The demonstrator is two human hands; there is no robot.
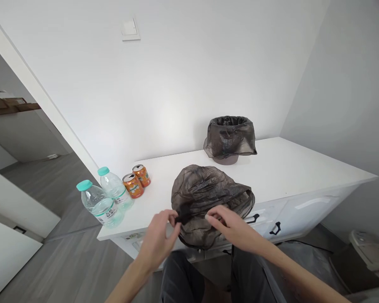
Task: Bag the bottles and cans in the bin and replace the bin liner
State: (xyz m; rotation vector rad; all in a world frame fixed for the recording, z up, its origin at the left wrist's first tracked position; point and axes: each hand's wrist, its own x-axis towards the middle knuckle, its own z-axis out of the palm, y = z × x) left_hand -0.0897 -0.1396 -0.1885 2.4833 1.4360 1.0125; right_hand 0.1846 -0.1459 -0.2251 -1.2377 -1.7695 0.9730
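A thin black, see-through garbage bag [205, 187] lies crumpled and puffed out at the front edge of the white cabinet top, partly hanging over it. My left hand [161, 233] pinches a dark, bunched part of the bag at its lower left. On the bag's right side, my right hand [229, 225] has its fingers curled in on the film. Farther back stands a small brown trash bin [225, 160], lined with another black bag [230, 136] folded down over its rim.
Two orange soda cans [133, 186] stand at the left of the white cabinet top [303, 164]. Beside them are two clear water bottles [99, 204] with teal caps, near the left edge. Black handles [275, 228] stick out from the cabinet front. A grey bin-like object [366, 252] is at lower right.
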